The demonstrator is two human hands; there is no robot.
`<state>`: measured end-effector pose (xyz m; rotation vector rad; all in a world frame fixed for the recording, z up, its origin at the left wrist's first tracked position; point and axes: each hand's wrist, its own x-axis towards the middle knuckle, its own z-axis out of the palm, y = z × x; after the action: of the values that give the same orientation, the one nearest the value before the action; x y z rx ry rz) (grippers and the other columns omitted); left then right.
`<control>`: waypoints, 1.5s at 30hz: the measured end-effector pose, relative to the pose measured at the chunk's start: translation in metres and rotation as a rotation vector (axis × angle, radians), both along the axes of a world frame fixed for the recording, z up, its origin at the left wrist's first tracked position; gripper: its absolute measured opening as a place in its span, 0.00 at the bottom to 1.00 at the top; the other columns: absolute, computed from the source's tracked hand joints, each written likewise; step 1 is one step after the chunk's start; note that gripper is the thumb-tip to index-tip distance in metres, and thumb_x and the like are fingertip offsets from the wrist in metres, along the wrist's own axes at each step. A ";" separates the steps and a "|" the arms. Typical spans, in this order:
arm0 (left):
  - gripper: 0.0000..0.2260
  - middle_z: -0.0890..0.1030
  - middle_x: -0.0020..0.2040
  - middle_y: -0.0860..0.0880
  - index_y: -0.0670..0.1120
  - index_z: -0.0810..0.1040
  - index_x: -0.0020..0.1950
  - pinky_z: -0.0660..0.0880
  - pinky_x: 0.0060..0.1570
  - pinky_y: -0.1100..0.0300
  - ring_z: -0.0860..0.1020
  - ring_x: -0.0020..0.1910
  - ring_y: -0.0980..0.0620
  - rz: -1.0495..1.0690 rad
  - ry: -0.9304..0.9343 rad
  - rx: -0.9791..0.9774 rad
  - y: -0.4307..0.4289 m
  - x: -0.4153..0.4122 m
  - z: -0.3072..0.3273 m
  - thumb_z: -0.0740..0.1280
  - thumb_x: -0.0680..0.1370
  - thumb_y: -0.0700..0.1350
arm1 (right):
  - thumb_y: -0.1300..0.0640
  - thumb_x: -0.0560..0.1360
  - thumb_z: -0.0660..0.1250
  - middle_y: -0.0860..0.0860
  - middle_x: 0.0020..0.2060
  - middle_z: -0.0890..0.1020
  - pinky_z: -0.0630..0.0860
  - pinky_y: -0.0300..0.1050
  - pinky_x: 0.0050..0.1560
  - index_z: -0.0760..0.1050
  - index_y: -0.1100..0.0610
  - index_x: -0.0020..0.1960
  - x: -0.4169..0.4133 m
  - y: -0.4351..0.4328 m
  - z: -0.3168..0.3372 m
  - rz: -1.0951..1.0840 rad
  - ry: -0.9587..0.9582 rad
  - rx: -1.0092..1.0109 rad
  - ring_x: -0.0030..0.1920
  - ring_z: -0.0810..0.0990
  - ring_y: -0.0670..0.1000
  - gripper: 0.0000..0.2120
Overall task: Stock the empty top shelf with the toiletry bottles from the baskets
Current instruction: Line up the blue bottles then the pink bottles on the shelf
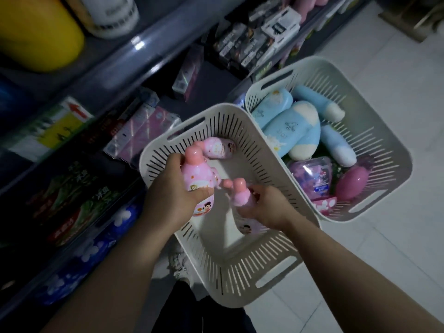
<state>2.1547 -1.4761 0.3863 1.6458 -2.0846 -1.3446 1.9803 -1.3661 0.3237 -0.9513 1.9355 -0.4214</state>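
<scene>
Pick-up step: the left hand (173, 195) grips one pink bottle (194, 174) round its body. The right hand (266, 207) grips a second pink bottle (237, 192) below the cap, both over the near basket (240, 267). A third pink bottle (219, 147) lies at its far end, w/ blue bottles (288, 126) in the 2nd basket (374, 131). Next, prob. lift both clear of the rim & up to the top shelf, not in view.
</scene>
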 end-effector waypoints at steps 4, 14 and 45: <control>0.27 0.79 0.51 0.51 0.50 0.70 0.58 0.76 0.51 0.50 0.78 0.51 0.48 0.058 0.055 -0.085 -0.003 0.010 0.063 0.79 0.64 0.47 | 0.57 0.67 0.77 0.44 0.40 0.83 0.74 0.33 0.40 0.79 0.50 0.52 -0.010 -0.018 0.090 -0.014 -0.198 -0.143 0.38 0.80 0.38 0.15; 0.20 0.78 0.51 0.65 0.66 0.69 0.56 0.74 0.53 0.55 0.77 0.53 0.58 0.197 0.263 -0.312 0.005 0.066 0.241 0.73 0.72 0.49 | 0.63 0.66 0.76 0.53 0.44 0.85 0.78 0.54 0.55 0.81 0.57 0.51 0.019 -0.066 0.309 0.276 -0.299 -0.427 0.45 0.81 0.49 0.14; 0.22 0.80 0.45 0.54 0.56 0.76 0.55 0.72 0.40 0.60 0.78 0.43 0.55 0.782 0.001 -0.753 0.020 0.448 0.485 0.78 0.65 0.47 | 0.60 0.70 0.75 0.50 0.47 0.85 0.80 0.52 0.55 0.79 0.55 0.53 0.380 -0.184 0.569 0.610 -0.444 -0.883 0.49 0.84 0.50 0.13</control>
<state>2.6030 -1.4565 0.8717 1.7459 -1.3783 -0.2613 2.3603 -1.5502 0.8929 -1.7497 0.9423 -1.0463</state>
